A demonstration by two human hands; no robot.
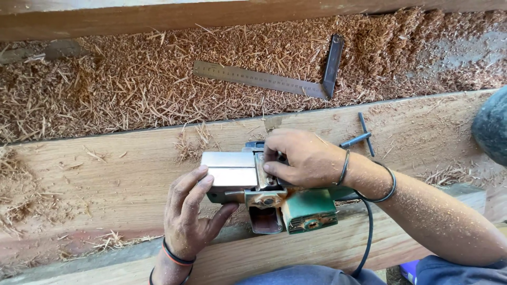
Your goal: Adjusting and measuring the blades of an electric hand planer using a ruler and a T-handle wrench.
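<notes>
Lying upside down on a broad wooden plank (105, 174), the green electric planer (264, 190) shows its bright metal sole plate (229, 170) to the camera, with the cutter drum area between the two halves of the sole. The left hand (190, 211) clasps the front end of the tool, fingers curled over the edge of the sole plate and thumb under the body, steadying it. The right hand (301, 158) rests on top near the cutter, its fingertips pinched on something small at the blade clamp; what exactly they pinch is hidden by the fingers. Judging from this, the step in hand looks like setting or checking the blade, and any further move here would call for fine, careful finger work near a sharp edge, with the tool kept from rocking on the plank. A black power cord (368, 232) trails from the planer's rear down past the right forearm. Just beyond the right wrist a dark T-handled wrench (362, 138) lies on the plank, near enough to reach. Farther off, past the plank's far edge, a steel try square (274, 79) lies on a thick bed of wood shavings (105, 79), and another timber (211, 16) runs along the top.
</notes>
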